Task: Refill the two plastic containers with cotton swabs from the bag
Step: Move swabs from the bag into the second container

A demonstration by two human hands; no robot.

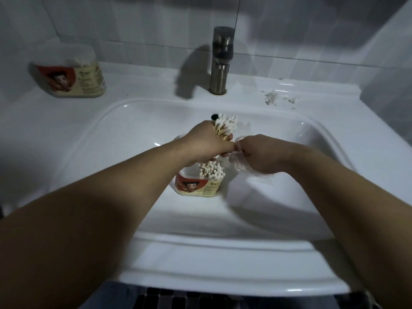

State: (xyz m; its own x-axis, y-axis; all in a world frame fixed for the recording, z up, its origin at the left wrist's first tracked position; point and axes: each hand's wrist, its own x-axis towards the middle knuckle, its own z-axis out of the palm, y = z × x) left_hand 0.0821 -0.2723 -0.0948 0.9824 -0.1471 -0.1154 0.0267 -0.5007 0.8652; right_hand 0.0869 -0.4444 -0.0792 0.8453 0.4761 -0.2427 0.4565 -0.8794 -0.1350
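Here, a white sink point(133, 157) fills most of the view, its basin sunk into a white countertop point(156, 83) that runs back to a tiled wall point(133, 30). A dark metal faucet point(220, 61) stands upright on the countertop behind the middle of the basin.

Far to the left on the countertop, close to the wall, sits the first container point(73, 74), clear plastic with a red-and-cream label. White tips show faintly through its upper part, but it is too blurred to tell whether it has a lid. The second container point(198, 186), bearing the same label, stands on the basin floor with its top open. Standing swabs point(211, 169) fill its right part, tips up.

Both bare forearms reach over the basin, and the hands meet just above the second container. The left hand point(207, 139) is clenched round a bundle of cotton swabs point(225, 126), the wooden sticks in the fist and the white tips fanning up and away from the person. The right hand point(260, 152), touching the left, pinches a crumpled clear bag point(238, 161), which hangs under it just right of the second container.

A small dark hole point(214, 117) in the basin's back wall shows just behind the bundle. White scraps point(272, 98) lie scattered on the countertop right of the faucet.
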